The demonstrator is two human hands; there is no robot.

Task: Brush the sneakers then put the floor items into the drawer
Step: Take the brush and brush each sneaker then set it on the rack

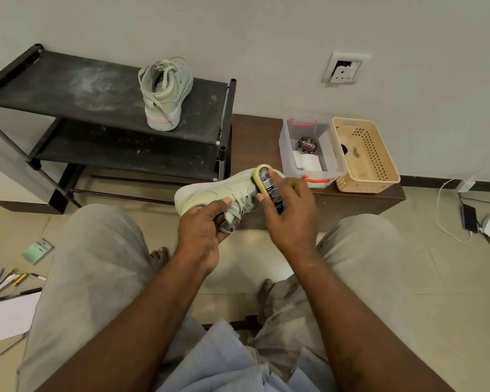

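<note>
Seated person, knees apart, working over tiled floor. Left hand (203, 222) closed around the pale green sneaker (210, 193) at its lace and tongue area, fingers curled under, holding it in the air above the knees, in front of the low brown cabinet (255, 137). Right hand (289, 210) clasps the shoe brush (266, 185), yellow-edged with a dark labelled back, forefinger laid along the top; bristle face appears pressed to the heel-side upper. Sneaker's long axis runs left to right and slightly up; toe points left, heel right, under the brush. Judged light, upper soft and suede-like, so it should give under pressure; sole rim is the stiffer part and the better hold if the shoe twists. Laces hang loose below the left hand, could snag. Brush looks rigid, small, easy in the palm. Second sneaker (164, 94) stands upright on the top shelf of the black shoe rack (68, 89), heel toward camera, toe toward the wall. Pens (9, 281), a green card pack (37, 251) and white paper (6, 318) lie on the floor at left: thin, light, probably best gathered together. No drawer clearly in view.
</note>
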